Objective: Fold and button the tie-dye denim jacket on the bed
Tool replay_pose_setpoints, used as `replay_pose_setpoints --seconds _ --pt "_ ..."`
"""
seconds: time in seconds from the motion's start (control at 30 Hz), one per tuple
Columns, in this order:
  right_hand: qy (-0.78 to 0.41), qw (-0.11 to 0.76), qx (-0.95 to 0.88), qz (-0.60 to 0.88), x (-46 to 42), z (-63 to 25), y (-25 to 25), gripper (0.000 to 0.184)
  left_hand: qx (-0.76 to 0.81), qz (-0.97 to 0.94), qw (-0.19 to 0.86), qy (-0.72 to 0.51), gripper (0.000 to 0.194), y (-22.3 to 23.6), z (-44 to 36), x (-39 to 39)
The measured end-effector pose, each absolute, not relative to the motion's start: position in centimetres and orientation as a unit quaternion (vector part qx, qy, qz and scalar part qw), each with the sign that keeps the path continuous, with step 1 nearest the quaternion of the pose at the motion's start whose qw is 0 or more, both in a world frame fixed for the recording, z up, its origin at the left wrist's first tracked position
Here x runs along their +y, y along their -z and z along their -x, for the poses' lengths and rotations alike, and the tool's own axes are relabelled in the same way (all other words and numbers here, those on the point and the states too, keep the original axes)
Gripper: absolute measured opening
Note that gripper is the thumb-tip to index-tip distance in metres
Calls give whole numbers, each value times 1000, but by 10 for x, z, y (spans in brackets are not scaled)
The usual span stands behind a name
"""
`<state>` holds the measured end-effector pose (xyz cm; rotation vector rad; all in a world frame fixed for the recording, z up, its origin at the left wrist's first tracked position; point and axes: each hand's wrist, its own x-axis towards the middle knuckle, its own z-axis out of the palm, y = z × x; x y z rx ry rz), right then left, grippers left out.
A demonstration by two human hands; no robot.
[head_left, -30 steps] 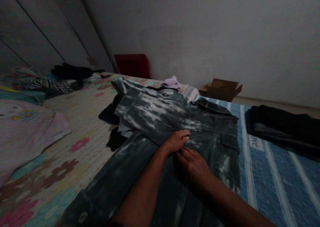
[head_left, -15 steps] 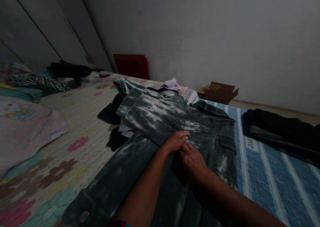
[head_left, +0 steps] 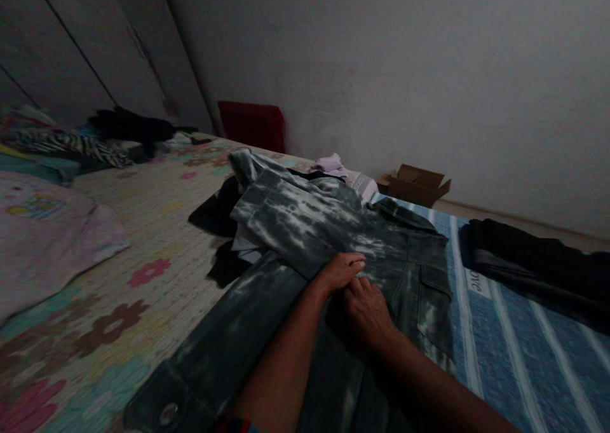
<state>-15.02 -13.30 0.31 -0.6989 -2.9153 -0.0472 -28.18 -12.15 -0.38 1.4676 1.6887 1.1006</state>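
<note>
A dark grey, white-mottled denim jacket (head_left: 309,220) lies spread out in the middle of the bed, one sleeve folded across and the other running to a buttoned cuff at the lower left. Its collar and a flap pocket lie on the right. My left hand (head_left: 340,271) is closed on the front of the jacket, fingers together and bent at the tips. Just below and touching it, my right hand (head_left: 366,309) has its fingers curled round the cloth at the front edge. What lies under the fingertips is hidden.
Dark garments (head_left: 223,210) stick out beneath the jacket's left side. A pale pink garment (head_left: 52,236) lies left, folded black clothes (head_left: 534,255) right. Farther off are a clothes heap (head_left: 128,131), a red object (head_left: 252,126) and an open cardboard box (head_left: 414,185) by the wall.
The view has shifted slightly. Both hands stay together at the same place on the jacket, with only small finger movement.
</note>
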Motion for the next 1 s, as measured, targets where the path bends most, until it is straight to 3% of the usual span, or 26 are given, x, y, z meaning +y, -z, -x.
replay_pose_setpoints --seconds 0.3,1.0 --pt "10 67 -971 230 -129 149 -2 26 635 -552 322 -433 41 6 283 -122" --pt "28 151 -964 215 -129 151 9 23 641 -540 325 -437 38 3 284 -120"
